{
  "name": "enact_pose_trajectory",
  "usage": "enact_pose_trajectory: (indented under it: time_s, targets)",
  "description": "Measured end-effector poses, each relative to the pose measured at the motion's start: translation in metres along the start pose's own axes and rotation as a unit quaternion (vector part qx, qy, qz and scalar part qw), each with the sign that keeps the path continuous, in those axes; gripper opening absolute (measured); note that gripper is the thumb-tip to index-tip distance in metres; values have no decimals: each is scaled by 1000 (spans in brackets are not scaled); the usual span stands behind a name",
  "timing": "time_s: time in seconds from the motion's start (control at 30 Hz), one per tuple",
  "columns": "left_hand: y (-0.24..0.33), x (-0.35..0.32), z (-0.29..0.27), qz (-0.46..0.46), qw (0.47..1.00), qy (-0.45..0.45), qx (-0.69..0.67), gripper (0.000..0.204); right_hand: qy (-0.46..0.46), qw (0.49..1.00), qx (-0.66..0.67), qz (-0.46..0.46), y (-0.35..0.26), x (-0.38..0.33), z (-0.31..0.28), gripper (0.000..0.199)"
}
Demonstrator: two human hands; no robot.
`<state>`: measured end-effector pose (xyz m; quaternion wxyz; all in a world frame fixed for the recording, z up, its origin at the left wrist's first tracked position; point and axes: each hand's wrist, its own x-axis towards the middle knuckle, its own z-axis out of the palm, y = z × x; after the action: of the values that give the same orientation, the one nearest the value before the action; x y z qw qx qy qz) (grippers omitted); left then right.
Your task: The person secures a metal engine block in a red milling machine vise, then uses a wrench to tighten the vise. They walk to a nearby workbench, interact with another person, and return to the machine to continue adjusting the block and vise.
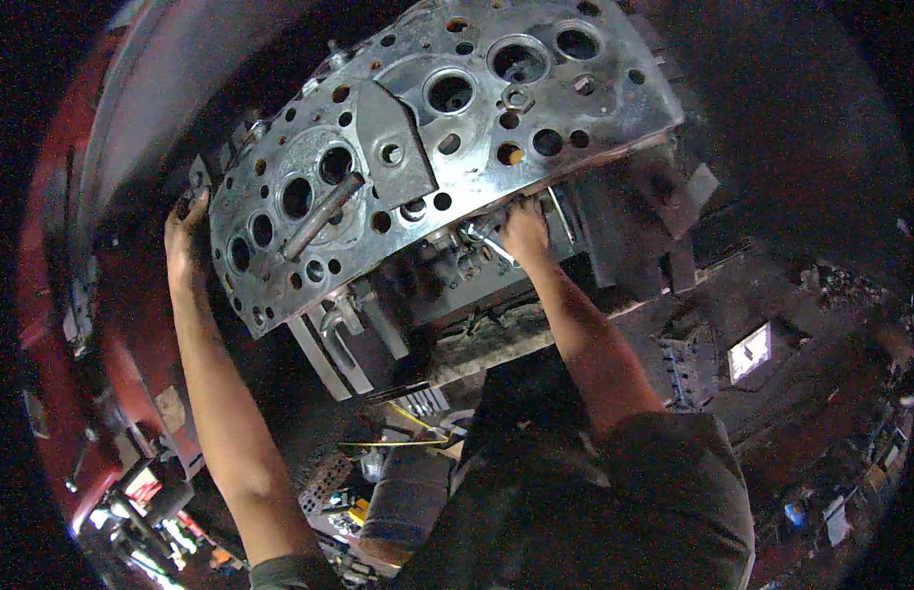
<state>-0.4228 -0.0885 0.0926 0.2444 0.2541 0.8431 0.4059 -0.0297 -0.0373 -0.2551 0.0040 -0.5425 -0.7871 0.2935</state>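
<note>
Head view: between the hands lay a cylinder head (417, 147), its holed metal face up. Left hand (184, 236) gripped its far left edge; right hand (525, 228) clenched a wrench (484, 241) under its near edge. Judged heavy, rigid, probably oily; best held by the edges.

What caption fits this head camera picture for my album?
Left hand steadies the end of a hole-filled metal engine block while the right hand works a wrench at its lower edge.
</note>
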Motion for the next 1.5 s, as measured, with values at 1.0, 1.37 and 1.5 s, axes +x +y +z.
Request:
enact_pose_trajectory:
  time_s: [1.0, 1.37, 1.5]
  targets:
    - [-8, -5, 5, 45, 994, 42, -93, 54, -82, 894, 133, -421, -230, -104, -341, 43]
    - [-1, -13, 7, 15, 993, 65, -97, 47, -128, 871, 146, -452, -399, 140, -250, 37]
    - [-4, -13, 10, -16, 984, 57, -170, 49, -147, 846, 135, -494, -412, 170, -207, 37]
